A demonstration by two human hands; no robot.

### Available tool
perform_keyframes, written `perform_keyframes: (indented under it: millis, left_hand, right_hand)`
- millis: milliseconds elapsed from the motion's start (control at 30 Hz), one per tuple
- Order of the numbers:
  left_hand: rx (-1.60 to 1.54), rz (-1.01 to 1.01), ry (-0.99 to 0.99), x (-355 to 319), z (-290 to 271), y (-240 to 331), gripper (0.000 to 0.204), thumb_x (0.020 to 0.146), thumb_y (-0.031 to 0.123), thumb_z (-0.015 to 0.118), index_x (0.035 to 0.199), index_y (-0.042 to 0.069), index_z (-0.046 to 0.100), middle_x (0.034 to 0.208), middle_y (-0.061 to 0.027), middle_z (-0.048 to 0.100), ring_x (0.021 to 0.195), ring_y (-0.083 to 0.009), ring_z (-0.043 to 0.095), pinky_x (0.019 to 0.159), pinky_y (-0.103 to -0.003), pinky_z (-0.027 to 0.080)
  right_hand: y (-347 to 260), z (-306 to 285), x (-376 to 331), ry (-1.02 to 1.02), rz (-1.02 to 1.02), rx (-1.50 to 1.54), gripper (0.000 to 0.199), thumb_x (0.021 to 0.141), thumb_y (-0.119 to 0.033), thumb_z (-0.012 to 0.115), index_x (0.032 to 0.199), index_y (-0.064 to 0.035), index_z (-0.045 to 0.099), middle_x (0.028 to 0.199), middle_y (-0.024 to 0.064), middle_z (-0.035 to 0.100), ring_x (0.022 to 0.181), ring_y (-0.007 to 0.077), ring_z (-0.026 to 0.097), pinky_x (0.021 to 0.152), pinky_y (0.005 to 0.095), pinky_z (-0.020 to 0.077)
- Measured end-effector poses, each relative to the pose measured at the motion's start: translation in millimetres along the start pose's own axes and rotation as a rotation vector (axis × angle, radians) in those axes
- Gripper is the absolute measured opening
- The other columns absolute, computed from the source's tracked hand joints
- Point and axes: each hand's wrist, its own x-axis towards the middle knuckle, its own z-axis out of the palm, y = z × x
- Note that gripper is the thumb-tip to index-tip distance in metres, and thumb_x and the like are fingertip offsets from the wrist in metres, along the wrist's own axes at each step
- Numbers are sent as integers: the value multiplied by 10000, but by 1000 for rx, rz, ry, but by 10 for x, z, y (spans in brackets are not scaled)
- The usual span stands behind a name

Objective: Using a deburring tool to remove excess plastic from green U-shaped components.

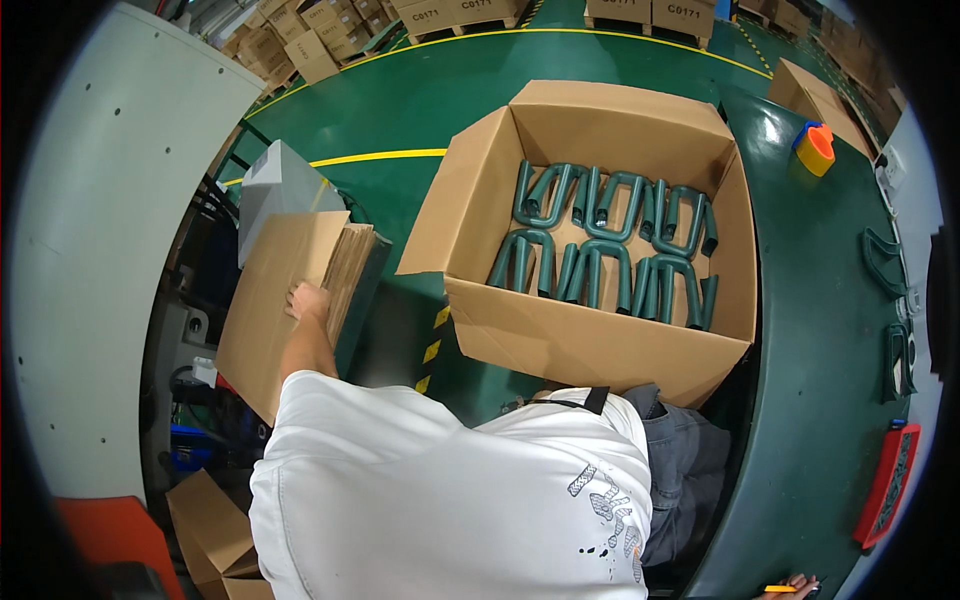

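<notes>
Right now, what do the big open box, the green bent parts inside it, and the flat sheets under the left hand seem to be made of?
The box looks like brown corrugated cardboard, matte, with folded flaps. The bent parts are dark green with a slight sheen, perhaps coated metal or plastic; the picture cannot settle which. The sheets under the left hand look like the same matte brown cardboard, stacked, with layered edges showing.

Open cardboard box (600,345) on green desk (800,400), holding two rows of dark green bent metal brackets (610,235). Orange and blue tape roll (816,148) at desk's far edge. Red tool (888,485) near right rim. Pallets of cartons (300,40) beyond yellow floor line (380,157).
</notes>
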Motion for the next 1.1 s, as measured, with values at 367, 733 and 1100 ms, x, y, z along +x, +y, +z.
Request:
perform_keyframes:
  millis: [367, 733, 1100]
  left_hand:
    - [-167, 570, 264, -346, -927, 1413, 252, 786, 111, 543, 998, 16, 640, 902, -191, 670, 869, -357, 654, 741, -442, 525]
    - [150, 1014, 608, -206, -1036, 1812, 132, 794, 91, 533, 866, 64, 641, 843, -110, 676, 806, -287, 661, 719, -379, 529]
    - [116, 152, 197, 5, -350, -246, 193, 862, 126, 534, 902, 57, 710, 959, -149, 682, 927, -299, 661, 807, -421, 523]
  right_hand:
    - [12, 0, 13, 15, 21, 57, 247, 842, -214, 643, 852, 14, 550, 663, 73, 478, 510, 181, 453, 451, 282, 381]
    - [-128, 184, -184, 22, 7, -17, 220, 843, -184, 649, 846, 21, 570, 674, 80, 497, 506, 179, 448, 454, 276, 365]
    - [-87, 180, -131, -15, -66, -122, 257, 866, -231, 630, 811, 20, 634, 622, 40, 481, 540, 165, 464, 496, 268, 387]
